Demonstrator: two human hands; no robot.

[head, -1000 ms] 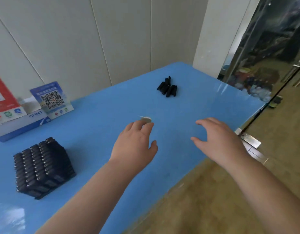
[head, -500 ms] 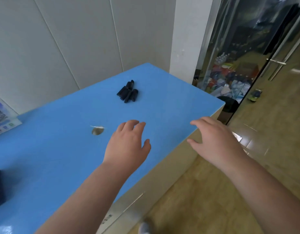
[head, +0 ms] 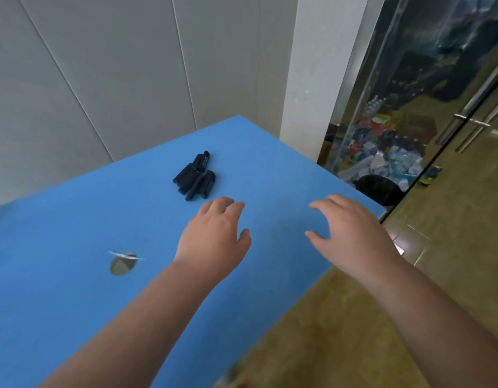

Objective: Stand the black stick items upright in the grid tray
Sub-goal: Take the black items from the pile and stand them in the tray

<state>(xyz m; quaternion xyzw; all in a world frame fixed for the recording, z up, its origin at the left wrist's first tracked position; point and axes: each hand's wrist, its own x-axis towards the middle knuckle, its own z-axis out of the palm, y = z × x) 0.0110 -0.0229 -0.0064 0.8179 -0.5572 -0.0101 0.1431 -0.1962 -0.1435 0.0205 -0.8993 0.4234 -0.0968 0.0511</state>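
— What do we have on the tabletop [head: 60,289] here?

— A small heap of black sticks [head: 194,177] lies loose toward the far corner, some crossed over others, none upright. We judge they were tipped out there to be picked off one at a time. The tray is out of view.

— And our hands?

— Both hover above the blue surface, palms down, holding nothing. Our left hand [head: 214,242] leads, its fingers [head: 222,204] loosely together and gently curved, tips just short of the near end of the heap, not touching it. Our right hand [head: 351,233] hangs beside the right edge, fingers slightly spread and relaxed, well apart from the sticks.

— Why held that way?

— It reads as a reach: the left is placed to take a stick, the right ready to help.

— Anything else?

— A round hole [head: 122,266] in the tabletop nearer us, left of the left forearm.
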